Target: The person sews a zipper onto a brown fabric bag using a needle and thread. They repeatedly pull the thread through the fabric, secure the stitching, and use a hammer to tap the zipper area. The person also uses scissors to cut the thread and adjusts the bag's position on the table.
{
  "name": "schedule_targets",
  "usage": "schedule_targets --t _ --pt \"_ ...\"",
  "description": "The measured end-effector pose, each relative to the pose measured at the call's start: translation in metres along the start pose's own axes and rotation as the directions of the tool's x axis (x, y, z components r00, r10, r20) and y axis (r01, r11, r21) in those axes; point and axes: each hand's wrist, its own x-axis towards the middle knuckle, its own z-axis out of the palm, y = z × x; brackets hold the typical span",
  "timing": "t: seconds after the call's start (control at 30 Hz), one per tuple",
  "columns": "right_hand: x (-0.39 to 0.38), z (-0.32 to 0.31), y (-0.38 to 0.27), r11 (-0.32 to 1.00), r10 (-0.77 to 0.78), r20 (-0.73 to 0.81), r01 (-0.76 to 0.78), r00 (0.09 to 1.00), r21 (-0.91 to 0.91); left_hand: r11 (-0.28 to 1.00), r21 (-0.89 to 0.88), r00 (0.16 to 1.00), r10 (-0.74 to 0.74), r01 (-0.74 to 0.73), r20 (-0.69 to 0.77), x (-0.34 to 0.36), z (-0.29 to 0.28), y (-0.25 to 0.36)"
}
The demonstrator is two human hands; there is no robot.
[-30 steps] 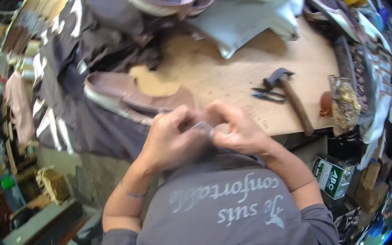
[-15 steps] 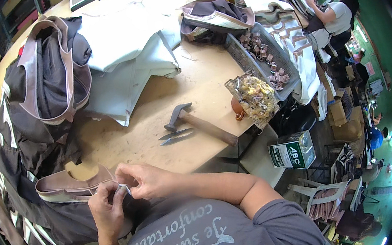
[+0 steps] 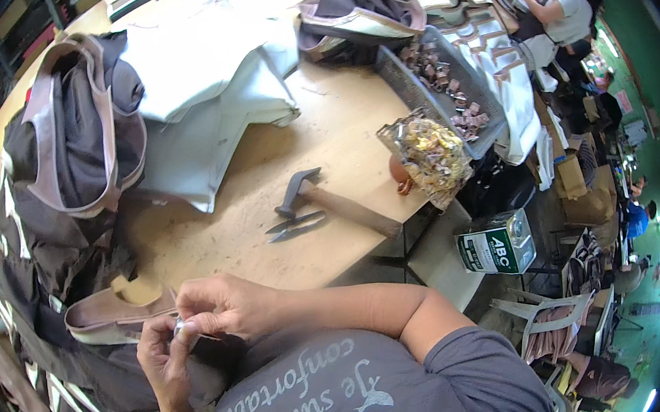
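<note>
My left hand (image 3: 165, 356) and my right hand (image 3: 220, 310) meet at the lower left, fingertips closed round a small silvery piece (image 3: 179, 325). A brownish-pink trim piece (image 3: 104, 314) with a pale edge reaches to my fingers and rests on dark fabric (image 3: 52, 356); whether I also grip its end is hard to make out. Beyond my hands on the table (image 3: 255, 262) lie a hammer (image 3: 350, 210) with a wooden handle and a dark pair of cutters (image 3: 294, 234).
Sewn bundles (image 3: 76, 120), (image 3: 351, 23) and white sheets (image 3: 196, 75) cover the back. At right stand a grey tray (image 3: 422, 92) of small pieces, a bag of bits (image 3: 430, 159), a tin can (image 3: 495, 245) and a plastic chair (image 3: 550, 311). A co-worker (image 3: 559, 17) is farther right.
The view has swung to the right since a second ago. Over the last half second my joined hands have shifted a little to the left, still pinched together.
</note>
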Motion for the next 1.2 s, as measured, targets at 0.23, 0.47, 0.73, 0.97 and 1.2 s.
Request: schedule_targets --t 0.23,0.47,0.73,0.97,1.2 --pt "0.001 -0.008 0.019 0.959 0.040 0.026 -0.046 0.999 0.280 0.993 0.120 0.999 -0.029 0.025 0.038 0.002 0.008 0.021" --pt "-0.007 0.011 -0.005 0.925 -0.145 -0.104 0.097 0.984 -0.367 0.987 -0.113 0.993 -0.106 0.111 0.044 -0.006 0.002 0.009" --pt "0.002 0.022 0.009 0.828 -0.225 -0.024 0.178 0.974 -0.532 0.958 0.191 0.976 -0.219 0.213 0.011 -0.011 -0.007 0.023" --pt "0.032 0.005 0.009 0.845 -0.250 0.237 0.331 0.939 -0.420 0.977 0.152 0.976 -0.172 0.151 0.136 -0.022 -0.023 0.035" --pt "0.028 0.000 -0.004 0.796 -0.164 0.331 0.324 0.929 -0.512 0.968 0.204 0.940 -0.202 0.149 0.275 -0.023 -0.029 0.037"
